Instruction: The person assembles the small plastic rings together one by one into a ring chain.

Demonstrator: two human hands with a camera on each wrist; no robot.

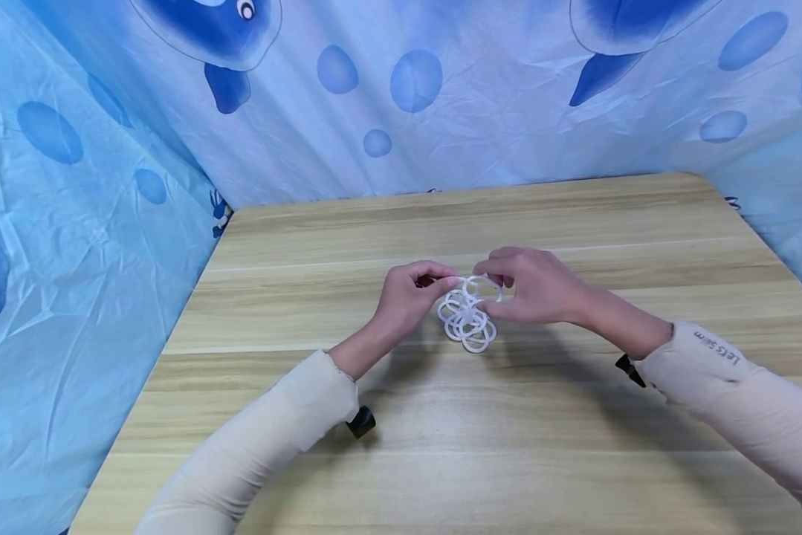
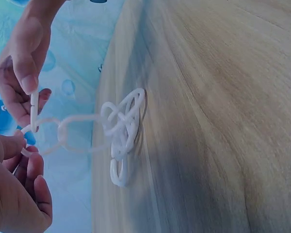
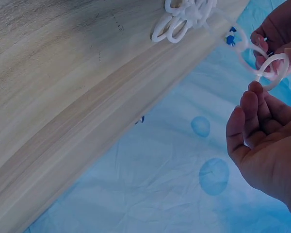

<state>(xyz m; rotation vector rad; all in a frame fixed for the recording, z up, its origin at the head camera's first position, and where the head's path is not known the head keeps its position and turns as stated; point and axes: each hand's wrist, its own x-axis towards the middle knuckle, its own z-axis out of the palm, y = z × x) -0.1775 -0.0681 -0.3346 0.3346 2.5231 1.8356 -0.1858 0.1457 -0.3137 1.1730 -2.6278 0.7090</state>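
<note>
A chain of white plastic links (image 2: 119, 148) lies bunched on the table, and a few of its links rise toward the hands. My left hand (image 1: 407, 297) pinches one raised link (image 2: 49, 120) between thumb and fingers. On the other side, my right hand (image 1: 537, 286) holds a separate-looking white link (image 2: 34, 111) between thumb and fingertips, where it meets the left hand's link. A thin split shows in its side in the left wrist view. Whether the two links are fully joined I cannot tell.
Under the hands is a light wood-grain table (image 1: 293, 416). Blue curtains (image 1: 441, 141) with dolphin and bubble prints hang behind it and on the left. A dark camera piece (image 1: 362, 422) sits below the left wrist, another (image 1: 631, 370) below the right.
</note>
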